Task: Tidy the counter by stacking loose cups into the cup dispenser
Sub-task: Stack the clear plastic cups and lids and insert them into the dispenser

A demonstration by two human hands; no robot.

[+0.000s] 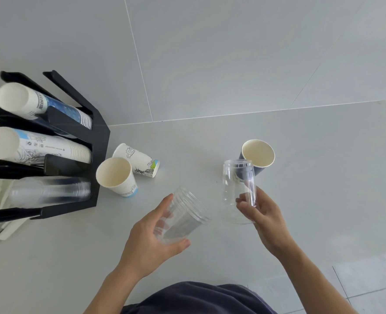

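My left hand [152, 234] grips a stack of clear plastic cups [185, 217], tilted with the rims toward the upper right. My right hand [261, 214] holds a single clear plastic cup [238, 184] upside down, base upward. Between the two clear cups there is a small gap. The black cup dispenser [99, 141] lies at the left with three slots: two rows of white paper cups [40, 105] and a bottom row of clear cups [51, 191].
On the light counter, a white paper cup [116, 176] stands upright beside the dispenser, and another printed one [137, 159] lies on its side behind it. A dark blue paper cup [257, 156] stands just behind the right-hand cup. A tiled wall rises behind the counter.
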